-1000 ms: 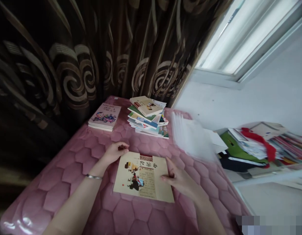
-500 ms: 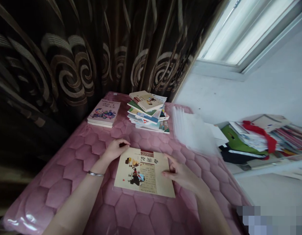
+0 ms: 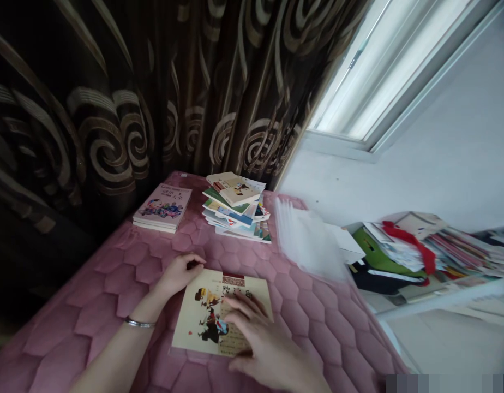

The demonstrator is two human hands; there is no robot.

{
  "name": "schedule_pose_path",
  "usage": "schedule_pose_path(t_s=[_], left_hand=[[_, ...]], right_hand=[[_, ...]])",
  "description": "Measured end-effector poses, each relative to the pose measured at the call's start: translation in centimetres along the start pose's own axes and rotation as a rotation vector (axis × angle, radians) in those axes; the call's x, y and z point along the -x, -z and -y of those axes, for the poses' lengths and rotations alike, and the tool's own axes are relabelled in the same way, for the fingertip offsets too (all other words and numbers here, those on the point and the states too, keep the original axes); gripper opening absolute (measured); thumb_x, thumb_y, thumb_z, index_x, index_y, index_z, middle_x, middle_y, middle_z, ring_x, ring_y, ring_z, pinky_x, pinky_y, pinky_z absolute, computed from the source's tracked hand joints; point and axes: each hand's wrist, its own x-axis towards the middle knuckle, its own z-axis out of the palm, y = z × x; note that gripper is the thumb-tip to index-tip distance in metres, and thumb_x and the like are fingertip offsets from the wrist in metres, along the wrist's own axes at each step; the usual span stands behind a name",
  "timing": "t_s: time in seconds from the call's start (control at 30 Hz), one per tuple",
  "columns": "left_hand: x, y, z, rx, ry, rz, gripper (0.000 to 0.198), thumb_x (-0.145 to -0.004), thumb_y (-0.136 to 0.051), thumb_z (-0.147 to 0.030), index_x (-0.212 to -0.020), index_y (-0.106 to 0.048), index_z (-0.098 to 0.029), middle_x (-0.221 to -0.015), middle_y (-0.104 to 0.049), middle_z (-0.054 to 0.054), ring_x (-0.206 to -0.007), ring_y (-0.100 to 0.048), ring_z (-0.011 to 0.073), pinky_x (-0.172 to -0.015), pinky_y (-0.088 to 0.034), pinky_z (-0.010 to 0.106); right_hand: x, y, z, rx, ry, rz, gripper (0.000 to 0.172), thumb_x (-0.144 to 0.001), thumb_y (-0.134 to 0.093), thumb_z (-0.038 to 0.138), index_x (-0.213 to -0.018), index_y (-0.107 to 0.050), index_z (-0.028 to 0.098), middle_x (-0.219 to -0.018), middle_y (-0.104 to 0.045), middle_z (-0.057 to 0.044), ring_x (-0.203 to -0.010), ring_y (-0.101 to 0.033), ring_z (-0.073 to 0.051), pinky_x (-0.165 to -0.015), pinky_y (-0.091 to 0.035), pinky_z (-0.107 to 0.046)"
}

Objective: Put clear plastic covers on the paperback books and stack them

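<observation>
A cream paperback book (image 3: 195, 322) with cartoon figures and a dark red patterned band lies flat on the pink quilted surface. My left hand (image 3: 182, 275), with a silver bangle at the wrist, is at the book's upper left corner. Its fingers are curled and closed on that corner, the tips partly hidden. Over the right part of the cover lies my right hand (image 3: 260, 338), open, its fingers spread and covering some of the title. A thin clear edge, perhaps plastic, shows along the book's lower left side.
Behind the book are a messy stack of books (image 3: 235, 210) and a neat pair of pinkish books (image 3: 164, 207). Translucent plastic sheets (image 3: 307, 237) lie at the right. A cluttered shelf (image 3: 432, 300) stands beside the bed, and a dark curtain (image 3: 174, 82) hangs behind.
My right hand has moved left from the book's right edge onto its cover, with the fingers spreading. My left hand stays at the corner. The whole view has shifted, so things appear lower and further left.
</observation>
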Motion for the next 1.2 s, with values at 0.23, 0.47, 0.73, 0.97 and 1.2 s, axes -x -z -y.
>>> schedule_pose_path(t_s=[0.23,0.47,0.73,0.97,1.2], left_hand=[[0.0,0.0,0.0,-0.006,-0.011,-0.013,0.018,-0.076,-0.056,-0.028,-0.084,-0.071,-0.022,-0.089,-0.074,0.003,-0.086,-0.067,0.0185,-0.078,-0.048,0.027],[0.0,0.1,-0.2,-0.002,0.011,-0.005,0.018,-0.075,-0.057,-0.03,-0.084,-0.071,-0.022,-0.089,-0.074,0.002,-0.086,-0.066,0.0187,-0.079,-0.048,0.028],[0.0,0.1,-0.1,-0.003,0.011,-0.009,0.018,-0.075,-0.056,-0.029,-0.084,-0.071,-0.022,-0.09,-0.074,0.003,-0.087,-0.066,0.0188,-0.08,-0.048,0.028],[0.0,0.0,0.1,-0.009,-0.017,0.001,0.019,-0.078,-0.055,-0.028,-0.086,-0.071,-0.022,-0.091,-0.074,0.002,-0.088,-0.066,0.0188,-0.081,-0.048,0.028],[0.0,-0.2,0.3,0.017,-0.031,-0.024,0.018,-0.077,-0.055,-0.028,-0.085,-0.07,-0.022,-0.089,-0.073,0.003,-0.087,-0.065,0.0186,-0.081,-0.048,0.028]], right_hand=[[0.0,0.3,-0.1,0.026,0.089,-0.057,0.046,-0.078,-0.064,0.023,-0.124,-0.058,0.029,-0.146,-0.042,0.002,-0.141,-0.022,-0.021,-0.118,-0.013,-0.042],[0.0,0.2,0.0,0.037,0.11,-0.069,0.059,-0.069,-0.076,0.038,-0.124,-0.058,0.031,-0.141,-0.048,0.001,-0.139,-0.026,-0.026,-0.117,-0.014,-0.044],[0.2,0.6,0.4,0.051,0.135,-0.11,0.045,-0.074,-0.066,0.027,-0.119,-0.064,0.03,-0.134,-0.056,0.002,-0.136,-0.034,-0.023,-0.115,-0.021,-0.037],[0.3,1.1,0.7,-0.001,0.206,-0.139,0.025,-0.083,-0.056,0.027,-0.103,-0.07,0.029,-0.113,-0.068,0.0,-0.118,-0.054,-0.019,-0.112,-0.028,-0.036],[0.7,1.0,0.5,0.122,0.049,-0.233,0.035,-0.094,-0.039,0.034,-0.085,-0.071,0.025,-0.083,-0.073,-0.002,-0.083,-0.066,-0.018,-0.08,-0.046,-0.027]])
